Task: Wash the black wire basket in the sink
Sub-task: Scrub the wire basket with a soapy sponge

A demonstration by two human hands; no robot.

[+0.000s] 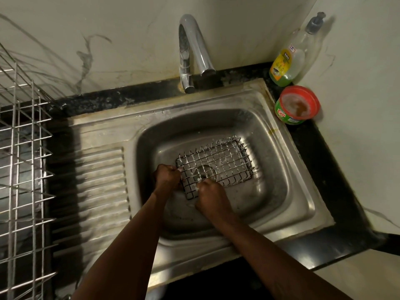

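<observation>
The black wire basket (218,163) lies in the bowl of the steel sink (287,191), over the drain, with soap foam on its mesh. My left hand (167,177) grips the basket's near left corner, fingers curled round the rim wires. My right hand (211,198) is curled at the basket's near edge, foam on the knuckles; what it holds is hidden, and it may be a scrubber. No water comes from the chrome tap (192,53) behind the bowl.
A ribbed draining board (101,187) lies left of the bowl. A silver wire dish rack (21,165) stands at far left. On the black counter at back right stand a dish-soap bottle (292,55) and a round red-and-green dishwash tub (297,105).
</observation>
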